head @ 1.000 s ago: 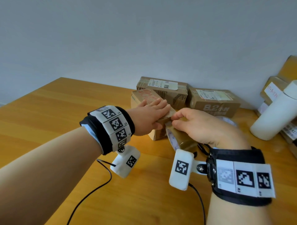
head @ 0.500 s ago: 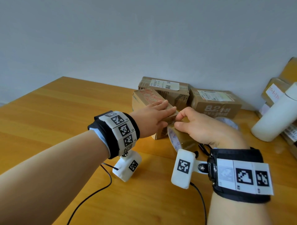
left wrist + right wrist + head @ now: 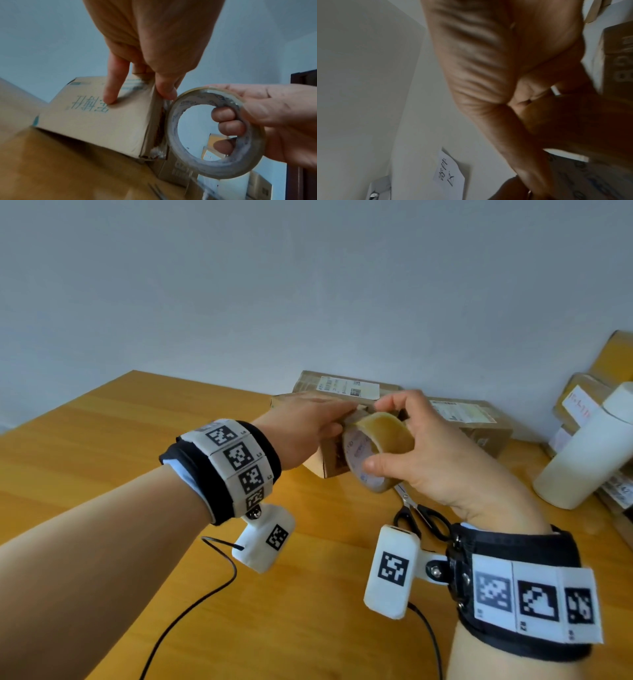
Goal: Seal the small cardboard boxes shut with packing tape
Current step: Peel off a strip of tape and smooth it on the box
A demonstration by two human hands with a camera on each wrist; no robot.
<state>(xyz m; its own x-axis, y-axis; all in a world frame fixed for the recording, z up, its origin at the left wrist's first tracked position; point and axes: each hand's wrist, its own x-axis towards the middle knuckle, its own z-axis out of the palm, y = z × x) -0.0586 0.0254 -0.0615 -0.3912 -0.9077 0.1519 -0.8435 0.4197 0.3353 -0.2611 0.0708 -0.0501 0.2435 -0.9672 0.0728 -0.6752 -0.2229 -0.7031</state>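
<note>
A small cardboard box [image 3: 330, 462] [image 3: 96, 124] stands on the wooden table [image 3: 102, 446]. My left hand [image 3: 308, 419] [image 3: 154, 40] lies over its top, with straight fingers pressing on the cardboard and the thumb at the box's near edge. My right hand [image 3: 438, 460] [image 3: 283, 115] grips a roll of clear packing tape [image 3: 383, 426] [image 3: 221, 167], fingers hooked through its core. The roll is held upright against the box's right end, level with the top edge. The right wrist view is blurred and shows mostly the hand [image 3: 488, 67].
Two labelled cardboard boxes [image 3: 346, 386] [image 3: 472, 426] sit against the wall behind. Black-handled scissors [image 3: 421, 518] lie on the table under my right hand. A white bottle [image 3: 579, 463] and stacked parcels [image 3: 582, 402] stand at the right. A black cable [image 3: 191, 604] runs across the near table.
My right hand has raised the tape roll from low beside the box up to its top edge, uncovering the scissors. My left hand stays on the box top.
</note>
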